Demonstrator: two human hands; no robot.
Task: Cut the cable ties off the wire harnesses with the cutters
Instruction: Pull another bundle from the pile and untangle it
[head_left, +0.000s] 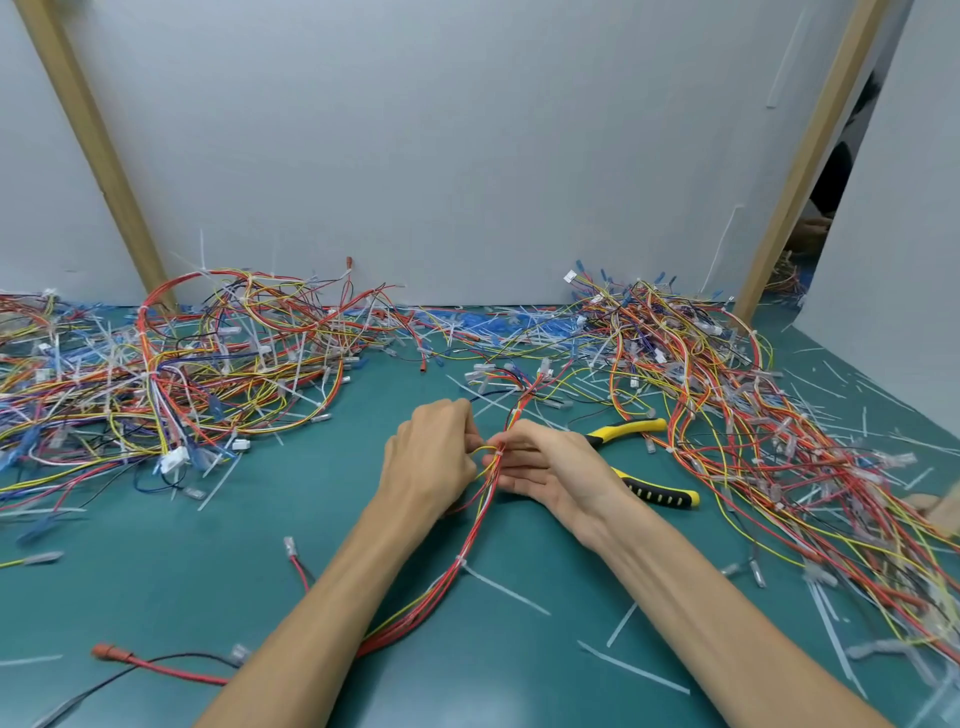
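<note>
Harness (475, 525), one, pinched by both left hand (431, 452) and right hand (540, 467); one cutters (657, 496) on mat (208, 597), ungripped.

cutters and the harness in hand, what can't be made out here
- cutters: head view, cutting end hidden behind the right hand; only handles show.
- cable tie at the fingertips: too small to tell if cut.
- harness: near end hidden under the left forearm.

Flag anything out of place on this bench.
The cutters lie on the mat behind the right hand, apparently unheld, while it and the left hand pinch the harness at a white cable tie. Cut tie scraps litter the mat.
</note>
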